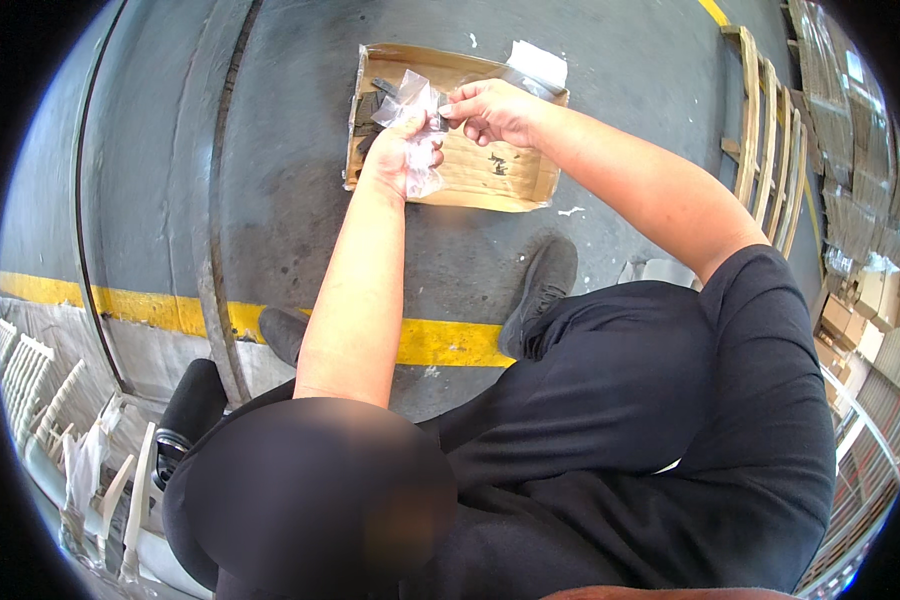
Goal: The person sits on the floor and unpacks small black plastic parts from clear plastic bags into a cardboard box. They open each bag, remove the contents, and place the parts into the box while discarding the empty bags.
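My left hand [398,155] is closed around a clear plastic bag [411,92], whose loose film spreads above the fingers and hangs below them. Close on its right, my right hand [495,110] pinches thumb and fingertips together at the bag's side. What sits in that pinch is too small to make out. Both hands are over a shallow open cardboard box [500,190] on the floor. Dark flat strips [368,112] lie in the box's left end, partly hidden by the bag and left hand. A small dark cluster [498,163] shows on its bottom.
White paper [540,66] lies on the box's far right corner. A wooden pallet [765,130] stands at the right, beside stacked flat cardboard [855,130]. A yellow floor line [450,342] runs under my shoes [545,290]. White racks [35,385] are at lower left.
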Demonstrator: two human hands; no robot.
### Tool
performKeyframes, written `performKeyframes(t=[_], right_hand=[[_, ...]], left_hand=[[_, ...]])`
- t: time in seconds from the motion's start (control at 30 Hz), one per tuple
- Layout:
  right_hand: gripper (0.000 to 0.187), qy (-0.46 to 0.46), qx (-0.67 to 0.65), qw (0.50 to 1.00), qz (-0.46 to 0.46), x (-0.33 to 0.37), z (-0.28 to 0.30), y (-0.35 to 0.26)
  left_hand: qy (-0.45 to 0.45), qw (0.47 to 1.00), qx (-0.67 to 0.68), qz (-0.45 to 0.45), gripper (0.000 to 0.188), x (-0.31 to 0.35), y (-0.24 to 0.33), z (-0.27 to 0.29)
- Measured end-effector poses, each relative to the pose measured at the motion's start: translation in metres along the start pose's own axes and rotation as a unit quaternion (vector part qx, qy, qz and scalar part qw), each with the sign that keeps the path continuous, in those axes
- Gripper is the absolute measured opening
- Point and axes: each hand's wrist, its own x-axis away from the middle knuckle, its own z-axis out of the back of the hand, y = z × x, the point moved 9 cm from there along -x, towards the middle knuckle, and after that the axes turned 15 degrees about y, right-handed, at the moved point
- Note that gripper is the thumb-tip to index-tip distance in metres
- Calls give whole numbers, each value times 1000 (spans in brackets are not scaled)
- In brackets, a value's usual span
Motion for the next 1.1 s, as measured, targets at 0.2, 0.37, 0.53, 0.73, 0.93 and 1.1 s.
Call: performKeyframes(t=[0.2,0.37,0.53,0.73,0.93,1.1], right_hand=[[11,50,131,989,45,-9,-9,-8],[14,92,221,965,103,-11,-16,-17],[17,116,286,943,120,-10,-25,-24],[18,141,384,896,170,-5,-31,-44],[27,131,339,908,210,8,-40,-57],[49,171,440,809,348,32,-30,-78]], left_hand=[[79,996,33,13,17,-6,-9,28],[73,989,123,41,23,-9,-24,29],[74,980,180,43,32,-5,-27,25],[5,986,169,10,33,0,-13,17],[13,983,181,7,43,3,-20,20],[1,977,213,-1,30,-2,-8,26]])
